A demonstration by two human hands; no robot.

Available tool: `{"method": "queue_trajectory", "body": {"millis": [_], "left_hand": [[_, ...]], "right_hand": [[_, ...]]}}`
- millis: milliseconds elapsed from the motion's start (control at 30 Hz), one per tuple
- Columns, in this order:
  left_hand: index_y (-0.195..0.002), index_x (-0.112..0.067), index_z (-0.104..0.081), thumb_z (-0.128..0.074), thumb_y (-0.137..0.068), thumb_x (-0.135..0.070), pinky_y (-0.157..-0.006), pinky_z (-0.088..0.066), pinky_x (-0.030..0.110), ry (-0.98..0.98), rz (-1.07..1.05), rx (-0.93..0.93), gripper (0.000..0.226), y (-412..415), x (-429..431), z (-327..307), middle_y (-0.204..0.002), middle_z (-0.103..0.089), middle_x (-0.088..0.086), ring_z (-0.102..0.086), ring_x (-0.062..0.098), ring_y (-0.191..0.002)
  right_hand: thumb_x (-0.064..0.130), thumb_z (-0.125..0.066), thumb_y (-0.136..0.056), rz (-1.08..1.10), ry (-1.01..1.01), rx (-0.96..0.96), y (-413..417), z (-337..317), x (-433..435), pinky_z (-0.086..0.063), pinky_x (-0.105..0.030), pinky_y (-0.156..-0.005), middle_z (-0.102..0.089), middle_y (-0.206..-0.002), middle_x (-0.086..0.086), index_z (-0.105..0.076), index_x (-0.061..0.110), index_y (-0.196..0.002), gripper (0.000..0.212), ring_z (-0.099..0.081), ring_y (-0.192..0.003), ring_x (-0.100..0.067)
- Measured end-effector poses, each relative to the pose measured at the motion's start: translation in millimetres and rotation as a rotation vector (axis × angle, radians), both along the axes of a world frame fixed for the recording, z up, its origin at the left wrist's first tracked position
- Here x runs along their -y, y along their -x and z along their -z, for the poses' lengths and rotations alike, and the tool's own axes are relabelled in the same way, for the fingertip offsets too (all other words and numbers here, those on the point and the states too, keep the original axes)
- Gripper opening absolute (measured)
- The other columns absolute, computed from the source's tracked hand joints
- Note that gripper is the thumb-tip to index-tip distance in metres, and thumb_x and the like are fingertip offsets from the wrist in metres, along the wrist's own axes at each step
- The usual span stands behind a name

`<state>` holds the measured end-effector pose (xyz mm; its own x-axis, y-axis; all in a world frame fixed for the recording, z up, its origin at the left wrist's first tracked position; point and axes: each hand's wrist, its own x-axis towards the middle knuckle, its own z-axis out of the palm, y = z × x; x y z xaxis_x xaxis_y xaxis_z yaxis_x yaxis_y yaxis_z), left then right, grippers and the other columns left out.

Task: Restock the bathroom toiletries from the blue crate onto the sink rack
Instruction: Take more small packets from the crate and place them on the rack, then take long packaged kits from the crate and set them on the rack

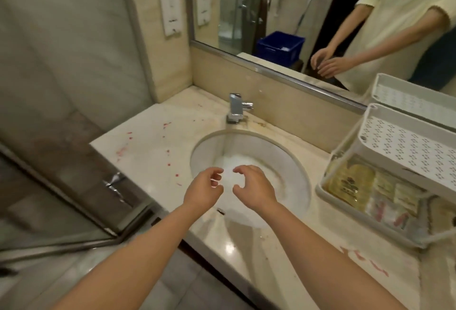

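Hands idle: left hand (203,190) and right hand (254,186) hover over sink (197,151), fingers loosely curled, holding nothing. Rack (407,147) right of right hand, packets (352,181) on its lower tier. Crate (280,47) shows only in mirror, behind hands. Best next: turn, take one item, place on upper tier.

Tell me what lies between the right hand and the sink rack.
Between right hand and rack, head view: the wall of the sink basin, then a bare strip of counter.
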<state>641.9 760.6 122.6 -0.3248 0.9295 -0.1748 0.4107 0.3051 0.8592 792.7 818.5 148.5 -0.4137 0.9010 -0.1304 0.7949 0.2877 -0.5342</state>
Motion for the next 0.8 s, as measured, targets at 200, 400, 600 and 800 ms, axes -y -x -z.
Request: {"method": "queue_trajectory", "body": {"millis": [200, 400, 600, 800], "left_hand": [[-0.117, -0.036, -0.056, -0.061, -0.084, -0.014, -0.082, -0.052, 0.029, -0.006, -0.105, -0.03, 0.04, 74, 61, -13, -0.104, -0.059, -0.018, -0.06, 0.004, -0.093], [-0.118, -0.027, -0.061, -0.062, -0.078, -0.008, -0.092, -0.05, 0.033, -0.004, -0.26, -0.055, 0.044, 154, 135, -14, -0.102, -0.063, -0.011, -0.062, 0.009, -0.088], [-0.112, -0.035, -0.06, -0.067, -0.079, -0.014, -0.084, -0.05, 0.024, 0.004, -0.504, -0.094, 0.039, 224, 224, -12, -0.099, -0.061, -0.014, -0.059, 0.003, -0.084], [-0.12, -0.033, -0.057, -0.067, -0.084, -0.016, -0.086, -0.052, 0.028, 0.019, -0.761, -0.065, 0.04, 273, 316, -15, -0.106, -0.06, -0.014, -0.059, 0.003, -0.094]], "right_hand": [[0.024, -0.057, -0.083, -0.126, -0.023, -0.002, 80, -10, 45, -0.045, -0.032, -0.09, -0.049, -0.136, 0.009, -0.049, 0.031, -0.133, 0.051, -0.04, -0.13, -0.012], [0.025, -0.057, -0.084, -0.29, -0.05, -0.012, 169, -12, 100, -0.047, -0.035, -0.093, -0.05, -0.136, 0.006, -0.048, 0.029, -0.136, 0.052, -0.041, -0.13, -0.015], [0.025, -0.06, -0.081, -0.527, -0.089, -0.019, 263, -12, 165, -0.046, -0.035, -0.098, -0.056, -0.132, 0.001, -0.053, 0.026, -0.133, 0.053, -0.05, -0.123, -0.019], [0.026, -0.062, -0.083, -0.799, -0.103, -0.024, 347, -14, 238, -0.045, -0.038, -0.099, -0.054, -0.132, 0.001, -0.052, 0.025, -0.134, 0.052, -0.048, -0.125, -0.018]]}}
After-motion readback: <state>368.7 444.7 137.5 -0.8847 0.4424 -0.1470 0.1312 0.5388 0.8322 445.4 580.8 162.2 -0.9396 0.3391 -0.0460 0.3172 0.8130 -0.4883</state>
